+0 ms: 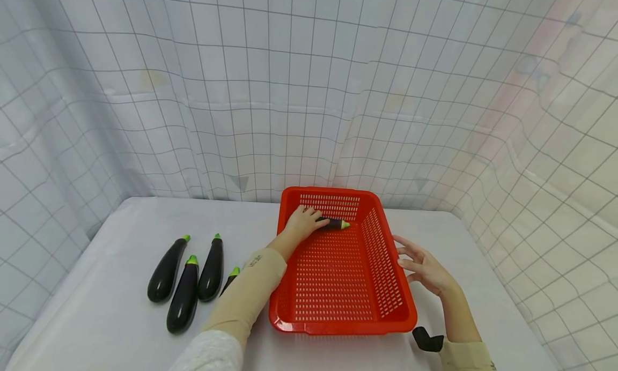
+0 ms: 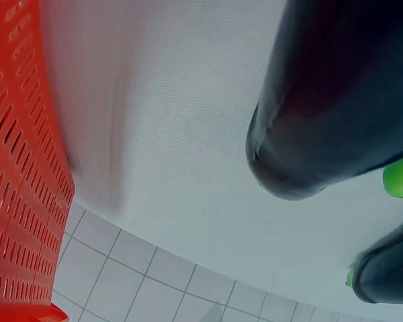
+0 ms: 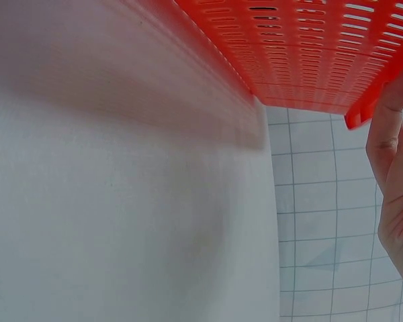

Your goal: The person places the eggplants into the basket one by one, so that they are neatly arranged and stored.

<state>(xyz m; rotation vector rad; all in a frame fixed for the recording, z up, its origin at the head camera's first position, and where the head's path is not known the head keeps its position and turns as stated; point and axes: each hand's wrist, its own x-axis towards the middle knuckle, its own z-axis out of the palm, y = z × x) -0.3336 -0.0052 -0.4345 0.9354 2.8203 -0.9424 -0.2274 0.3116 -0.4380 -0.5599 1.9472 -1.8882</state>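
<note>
A red perforated plastic basket (image 1: 333, 285) stands on the white table. My left hand (image 1: 300, 223) reaches inside it and grips a dark eggplant (image 1: 335, 224) lying near the far wall, its green stem end pointing right. The hand covers the rest of that eggplant. Outside the basket on the right, my right hand (image 1: 429, 272) touches the rim with relaxed, slightly bent fingers. In the right wrist view part of this hand (image 3: 399, 181) shows beside the rim. Several more eggplants (image 1: 183, 298) lie left of the basket, one partly hidden by my left sleeve.
A white sheet with a grid of lines (image 1: 309, 92) hangs behind and at both sides of the table (image 1: 116, 274). A black piece (image 1: 427, 340) is at my right wrist. The left wrist view shows eggplants (image 2: 336, 100) close up and the basket's side (image 2: 17, 181).
</note>
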